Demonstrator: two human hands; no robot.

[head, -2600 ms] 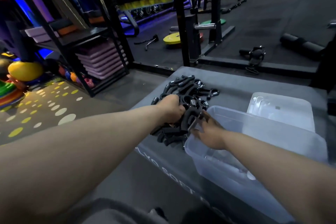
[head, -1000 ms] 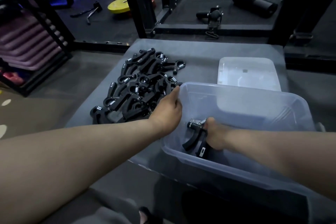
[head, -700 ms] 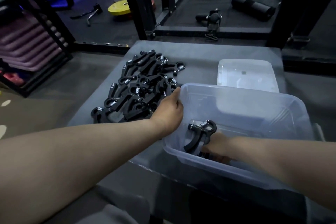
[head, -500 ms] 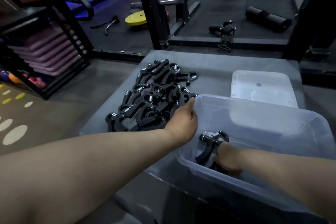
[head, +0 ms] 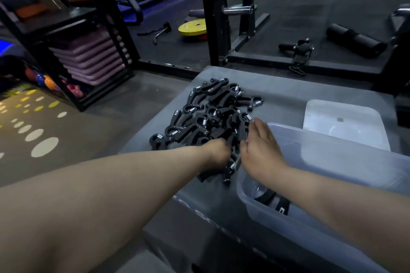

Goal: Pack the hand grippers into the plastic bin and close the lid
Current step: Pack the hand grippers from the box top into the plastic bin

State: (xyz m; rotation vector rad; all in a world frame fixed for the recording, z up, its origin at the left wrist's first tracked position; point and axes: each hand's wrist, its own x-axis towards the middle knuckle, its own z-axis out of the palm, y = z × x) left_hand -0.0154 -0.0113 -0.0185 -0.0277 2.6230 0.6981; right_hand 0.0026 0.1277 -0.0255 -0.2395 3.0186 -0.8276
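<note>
A pile of black hand grippers (head: 210,115) with steel springs lies on the grey padded bench (head: 286,93). My left hand (head: 216,153) is dug into the pile's near edge, fingers curled round grippers there. Just to its right, my right hand (head: 259,146) lies with straight fingers touching a gripper at the pile's right edge. The clear plastic bin (head: 332,142) stands at the bench's right, and my right forearm crosses its near left corner. One hand gripper (head: 271,200) lies inside the bin under that forearm. The clear lid (head: 343,122) lies flat behind the bin.
A black rack (head: 88,55) of purple step boards stands on the left. Beyond the bench, a squat rack post (head: 213,17), a yellow weight plate (head: 193,26), a black foam roller (head: 355,40) and a small black attachment (head: 299,51) sit on the dark floor.
My right hand let go of a gripper inside the bin and moved up to the pile. My left hand left the bin's corner and closed on grippers at the pile's near edge.
</note>
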